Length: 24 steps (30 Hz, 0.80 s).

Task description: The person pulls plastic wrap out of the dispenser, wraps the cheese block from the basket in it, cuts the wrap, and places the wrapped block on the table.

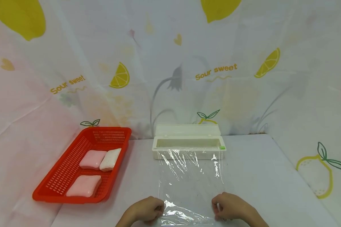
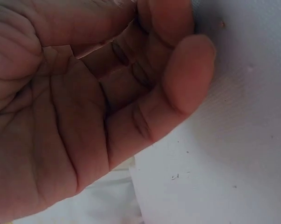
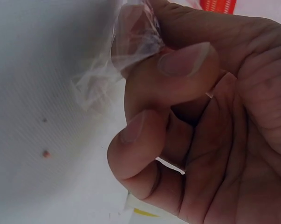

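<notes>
A clear sheet of plastic wrap (image 1: 187, 183) stretches toward me from a white wrap dispenser box (image 1: 188, 154), whose lid (image 1: 187, 130) stands up at the back. My left hand (image 1: 149, 208) pinches the sheet's near left edge, fingers curled. On the opposite edge my right hand (image 1: 230, 206) pinches the near right corner. Bunched film (image 3: 140, 42) shows between the thumb and forefinger in the right wrist view. In the left wrist view the curled fingers of the left hand (image 2: 98, 93) hide the film. A small green tab (image 1: 222, 147) sits at the box's right front rim.
At the left stands a red plastic basket (image 1: 109, 189) with two pink soap-like bars (image 1: 85, 186) and a white speckled one (image 1: 110, 160) inside. The white table (image 1: 258, 176) meets a lemon-printed curtain (image 1: 170, 63) behind the box and at both sides.
</notes>
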Each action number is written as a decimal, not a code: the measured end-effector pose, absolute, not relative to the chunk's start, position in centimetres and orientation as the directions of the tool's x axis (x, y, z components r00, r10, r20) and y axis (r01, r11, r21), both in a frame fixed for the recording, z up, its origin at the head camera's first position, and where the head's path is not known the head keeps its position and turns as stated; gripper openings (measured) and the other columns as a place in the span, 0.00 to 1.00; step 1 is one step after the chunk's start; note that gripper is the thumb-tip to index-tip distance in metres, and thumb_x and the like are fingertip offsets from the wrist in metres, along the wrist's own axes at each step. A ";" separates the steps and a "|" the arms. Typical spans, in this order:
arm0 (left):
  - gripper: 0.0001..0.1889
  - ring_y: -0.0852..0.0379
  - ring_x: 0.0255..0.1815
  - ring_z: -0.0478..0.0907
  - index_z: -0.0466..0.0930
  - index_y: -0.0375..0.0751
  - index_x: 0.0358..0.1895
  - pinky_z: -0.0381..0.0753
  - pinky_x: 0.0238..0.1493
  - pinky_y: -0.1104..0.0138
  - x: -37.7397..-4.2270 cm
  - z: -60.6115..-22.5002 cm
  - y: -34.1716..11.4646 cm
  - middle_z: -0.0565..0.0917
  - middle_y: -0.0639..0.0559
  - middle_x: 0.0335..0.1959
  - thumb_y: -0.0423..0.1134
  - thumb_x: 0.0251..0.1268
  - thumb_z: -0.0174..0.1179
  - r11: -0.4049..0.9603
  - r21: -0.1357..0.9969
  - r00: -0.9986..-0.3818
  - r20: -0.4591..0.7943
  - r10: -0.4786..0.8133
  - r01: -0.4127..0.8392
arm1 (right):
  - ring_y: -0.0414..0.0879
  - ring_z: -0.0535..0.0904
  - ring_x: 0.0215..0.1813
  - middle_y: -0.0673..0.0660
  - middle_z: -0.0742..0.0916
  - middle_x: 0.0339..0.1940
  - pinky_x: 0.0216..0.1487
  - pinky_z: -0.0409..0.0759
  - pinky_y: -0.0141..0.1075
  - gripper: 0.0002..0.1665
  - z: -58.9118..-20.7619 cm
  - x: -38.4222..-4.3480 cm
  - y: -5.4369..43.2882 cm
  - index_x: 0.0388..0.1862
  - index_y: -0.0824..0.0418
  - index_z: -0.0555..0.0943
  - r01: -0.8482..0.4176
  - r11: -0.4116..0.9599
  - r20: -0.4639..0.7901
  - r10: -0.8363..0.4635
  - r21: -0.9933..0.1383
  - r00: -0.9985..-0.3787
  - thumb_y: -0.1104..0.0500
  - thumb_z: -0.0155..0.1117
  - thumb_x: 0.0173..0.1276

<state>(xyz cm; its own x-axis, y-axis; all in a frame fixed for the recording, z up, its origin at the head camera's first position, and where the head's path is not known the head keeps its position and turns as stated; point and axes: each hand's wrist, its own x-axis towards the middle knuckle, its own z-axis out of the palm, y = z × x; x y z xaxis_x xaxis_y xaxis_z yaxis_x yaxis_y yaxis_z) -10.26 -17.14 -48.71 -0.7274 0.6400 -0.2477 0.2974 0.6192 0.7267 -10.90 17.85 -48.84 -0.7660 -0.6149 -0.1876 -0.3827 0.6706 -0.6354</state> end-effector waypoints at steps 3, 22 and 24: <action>0.12 0.70 0.14 0.66 0.73 0.44 0.24 0.69 0.19 0.74 -10.1 -48.8 -17.0 0.68 0.64 0.15 0.26 0.60 0.62 0.648 0.696 -0.737 -0.256 0.626 0.309 | 0.33 0.67 0.22 0.39 0.73 0.16 0.22 0.67 0.31 0.17 -49.3 -10.8 17.8 0.20 0.48 0.74 -0.376 0.691 -0.199 -0.599 -0.617 -0.775 0.59 0.77 0.49; 0.02 0.65 0.30 0.74 0.81 0.50 0.39 0.77 0.32 0.68 -12.6 -40.9 -20.4 0.79 0.64 0.30 0.41 0.70 0.60 0.689 0.621 -0.805 -0.152 0.574 0.374 | 0.33 0.65 0.20 0.39 0.72 0.16 0.23 0.65 0.32 0.19 -49.7 -10.7 17.3 0.19 0.48 0.73 -0.374 0.723 -0.202 -0.573 -0.581 -0.794 0.61 0.77 0.49; 0.02 0.64 0.32 0.75 0.81 0.50 0.41 0.79 0.35 0.68 -12.9 -39.0 -21.1 0.80 0.65 0.32 0.41 0.70 0.61 0.701 0.599 -0.824 -0.115 0.554 0.387 | 0.33 0.65 0.20 0.39 0.72 0.16 0.22 0.65 0.32 0.19 -49.6 -10.6 17.3 0.19 0.48 0.73 -0.379 0.719 -0.193 -0.575 -0.583 -0.795 0.61 0.77 0.49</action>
<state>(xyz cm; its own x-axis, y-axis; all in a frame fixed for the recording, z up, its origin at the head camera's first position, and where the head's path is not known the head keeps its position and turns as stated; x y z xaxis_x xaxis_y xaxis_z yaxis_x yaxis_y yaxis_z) -12.92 -21.12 -39.00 -0.8242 0.5544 -0.1154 0.3874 0.7007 0.5991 -10.61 17.27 -49.61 -0.7946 -0.5755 -0.1933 -0.3787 0.7187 -0.5831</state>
